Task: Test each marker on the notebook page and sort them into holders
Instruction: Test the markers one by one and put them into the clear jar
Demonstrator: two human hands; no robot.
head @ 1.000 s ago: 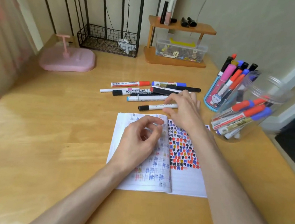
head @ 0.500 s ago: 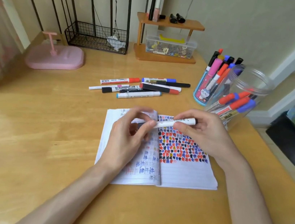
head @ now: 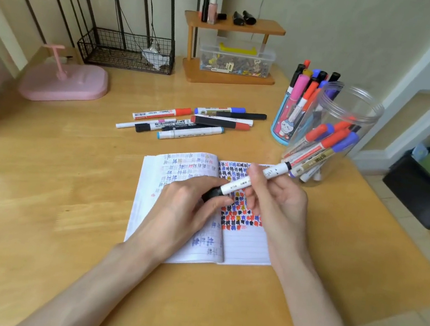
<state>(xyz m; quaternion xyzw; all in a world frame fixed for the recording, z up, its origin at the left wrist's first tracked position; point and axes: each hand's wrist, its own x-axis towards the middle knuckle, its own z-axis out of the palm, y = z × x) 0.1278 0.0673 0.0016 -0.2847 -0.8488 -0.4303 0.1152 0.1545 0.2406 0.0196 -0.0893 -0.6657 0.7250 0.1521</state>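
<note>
An open notebook (head: pixel 246 246) lies on the wooden desk, its right page covered in red, blue and black marks. Above it I hold a white marker (head: pixel 271 173) with a black cap. My right hand (head: pixel 277 202) grips the barrel. My left hand (head: pixel 188 208) pinches the black cap end. Several loose markers (head: pixel 191 123) lie in a bunch behind the notebook. A blue cartoon holder (head: pixel 285 124) and a clear plastic jar (head: pixel 333 135) stand at the right, both with markers in them.
A pink stand (head: pixel 65 81) sits at the back left, beside a black wire basket (head: pixel 127 51). A small wooden shelf (head: pixel 229 51) with a clear box stands at the back centre. The desk edge (head: pixel 404 239) drops off on the right to dark bins on the floor.
My right hand picked a black-capped white marker from the desk and carried it over the notebook. My left hand rose off the page and closed on the cap end.
</note>
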